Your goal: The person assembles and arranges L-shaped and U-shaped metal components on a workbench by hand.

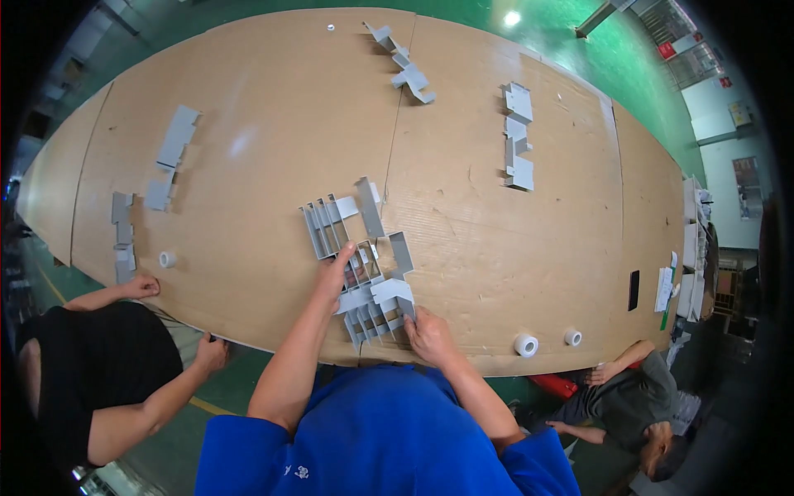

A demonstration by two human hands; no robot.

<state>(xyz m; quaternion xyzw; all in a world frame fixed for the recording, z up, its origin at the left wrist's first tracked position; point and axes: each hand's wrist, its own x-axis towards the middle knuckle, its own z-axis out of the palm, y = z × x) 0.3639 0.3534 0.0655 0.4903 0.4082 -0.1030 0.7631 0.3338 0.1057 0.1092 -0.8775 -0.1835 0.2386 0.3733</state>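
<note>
In front of me at the near middle of the table is a grey finned bracket [357, 299], its flat plates and row of thin ribs lying between my hands. My left hand [333, 274] is closed on the bracket's left side, the thumb on top and fingers showing through the gaps. At its lower right corner, my right hand [428, 334] pinches a bent grey plate. Just beyond lies another ribbed grey section [322, 227], with a long grey panel [370, 208] to its right. Whether these sections are joined to the held bracket, I cannot tell.
More bent grey brackets lie at far middle [411, 77], right [518, 136] and left [176, 140]. White tape rolls [526, 345] and a black phone-like slab [633, 290] are on the cardboard-covered table [471, 248]. People sit or stand on either side of me.
</note>
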